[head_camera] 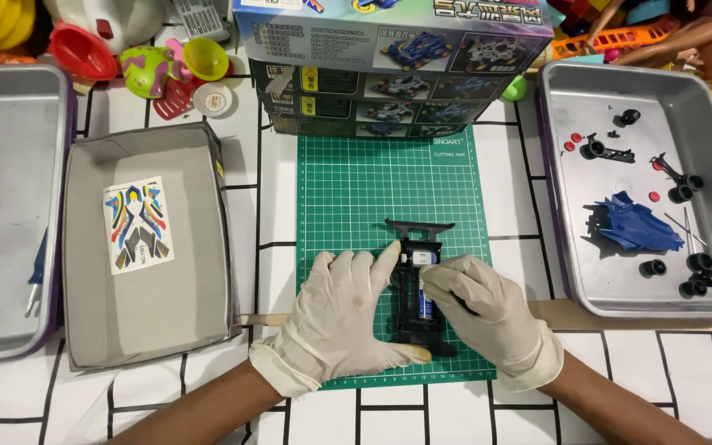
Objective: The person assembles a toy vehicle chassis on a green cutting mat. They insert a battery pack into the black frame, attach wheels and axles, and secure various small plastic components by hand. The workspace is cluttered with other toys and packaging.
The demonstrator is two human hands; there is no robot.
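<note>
Both gloved hands — left, right — close lightly around a black chassis on the green mat; a blue-printed box stands behind, a sticker sheet lies left.

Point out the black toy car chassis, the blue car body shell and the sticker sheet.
black toy car chassis [419,233]: head view, front bumper bar.
blue car body shell [636,227]: head view, middle.
sticker sheet [138,224]: head view, centre.

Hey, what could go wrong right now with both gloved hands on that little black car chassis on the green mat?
The battery under the right hand might pop out if pressed unevenly. The left hand hides part of the black chassis, so a slip could go unseen. Loose wheels sit far off in the right tray.
</note>
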